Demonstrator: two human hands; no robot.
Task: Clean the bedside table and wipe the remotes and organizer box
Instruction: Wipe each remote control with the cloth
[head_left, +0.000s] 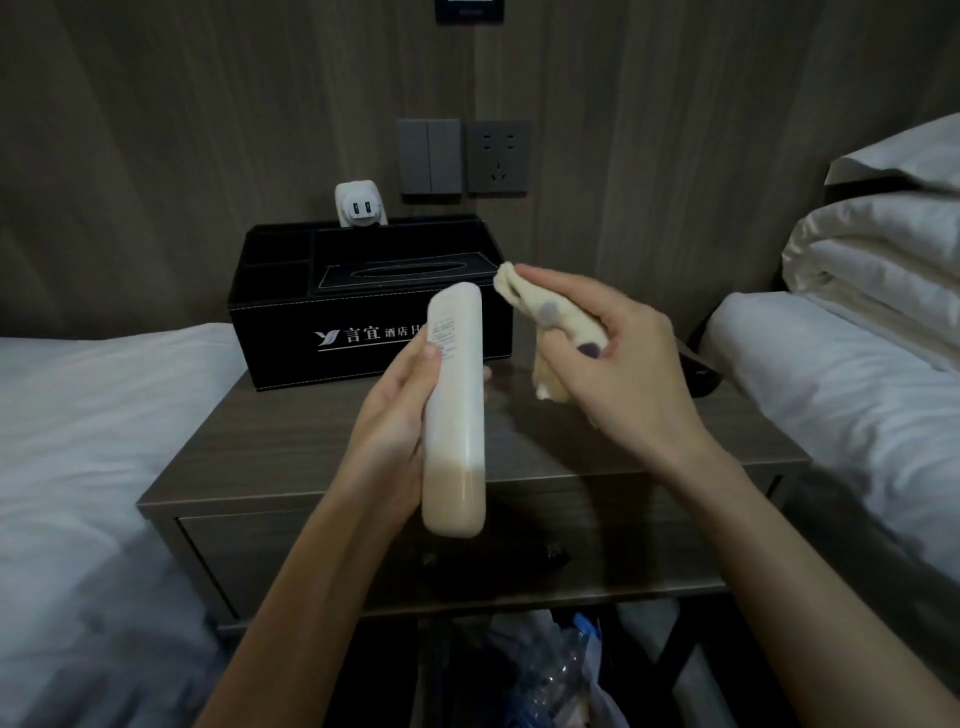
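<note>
My left hand (392, 431) grips a long white remote (456, 410), held upright with its back side toward me, above the front of the bedside table (291, 452). My right hand (613, 358) is closed on a cream cloth (550, 317), bunched up just to the right of the remote's top and apart from it. Behind both stands the black organizer box (322, 312) with white lettering and a tissue slot, at the back of the table.
A white plug adapter (359, 203) sits behind the box. Wall switches (429, 156) and a socket (497, 157) are above. White beds flank the table left (93, 441) and right (841, 374). A dark object (698, 369) lies at the table's right edge. Plastic bags (561, 670) lie below.
</note>
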